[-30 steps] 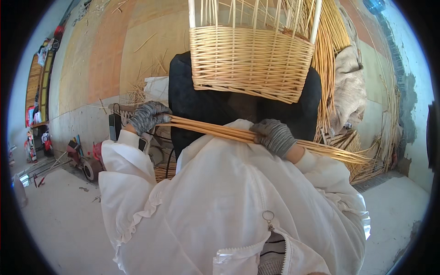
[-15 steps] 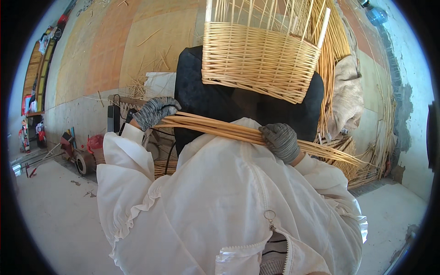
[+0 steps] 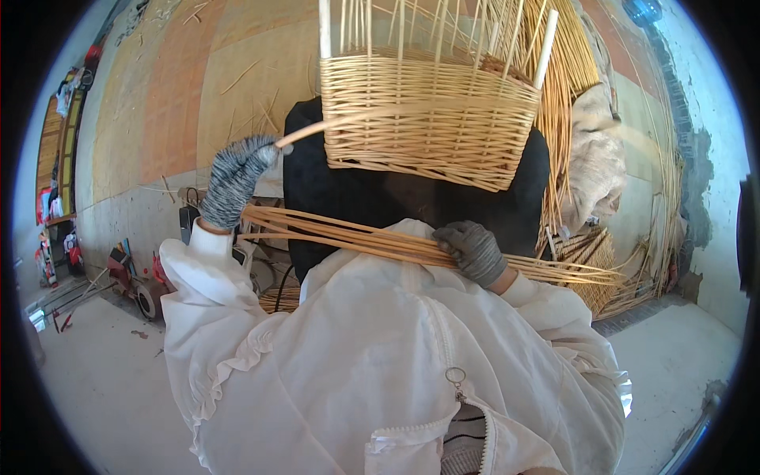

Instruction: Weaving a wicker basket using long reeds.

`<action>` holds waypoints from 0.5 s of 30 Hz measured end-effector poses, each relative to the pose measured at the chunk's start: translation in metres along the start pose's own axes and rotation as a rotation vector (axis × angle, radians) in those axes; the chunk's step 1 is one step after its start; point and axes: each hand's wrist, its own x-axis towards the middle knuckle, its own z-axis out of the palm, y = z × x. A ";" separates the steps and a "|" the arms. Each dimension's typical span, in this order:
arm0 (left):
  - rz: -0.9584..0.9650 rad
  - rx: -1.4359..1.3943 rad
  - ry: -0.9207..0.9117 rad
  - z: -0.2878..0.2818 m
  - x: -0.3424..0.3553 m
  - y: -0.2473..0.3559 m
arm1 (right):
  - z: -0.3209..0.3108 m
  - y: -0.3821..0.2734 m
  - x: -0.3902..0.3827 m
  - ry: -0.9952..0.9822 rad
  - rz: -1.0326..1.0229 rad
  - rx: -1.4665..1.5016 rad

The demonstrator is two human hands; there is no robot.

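A single wicker rod (image 3: pixel 310 131) is pinched in my left hand (image 3: pixel 241 180), which wears a grey knitted glove and is raised at the left. The rod slants up to the right across the front of a partly woven wicker basket (image 3: pixel 427 119); its far part is smeared by motion. My right hand (image 3: pixel 475 252), gloved too, is closed around a bundle of wicker rods (image 3: pixel 340 234) lying across my white top. The basket rests on a black surface (image 3: pixel 305 186) in front of me. Thin upright stakes and thicker pale corner posts rise from its woven wall.
Long loose rods (image 3: pixel 564 119) lie to the right of the basket, beside a beige cloth sack (image 3: pixel 594 170). More rods (image 3: pixel 594 293) are heaped by the right wall. At the left are a wheeled thing (image 3: pixel 142 293) and a shelf (image 3: pixel 59 158). Scraps lie on the floor boards (image 3: pixel 182 103).
My left hand has drawn one rod from the bundle and lifted it up and away. My right hand still grips the rest. The basket appears slightly lower and further left in view.
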 end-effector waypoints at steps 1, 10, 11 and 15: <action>0.094 0.030 -0.003 0.005 0.003 0.001 | 0.001 0.002 0.001 -0.122 0.017 -0.020; -0.011 0.640 -0.350 0.013 -0.023 -0.071 | -0.036 -0.031 0.010 -0.455 0.290 0.084; -0.012 0.540 -0.337 0.011 -0.030 -0.081 | -0.037 -0.032 0.009 -0.374 0.203 0.054; 0.089 0.514 -0.185 0.000 -0.043 -0.098 | -0.026 -0.028 0.002 -0.312 -0.093 -0.088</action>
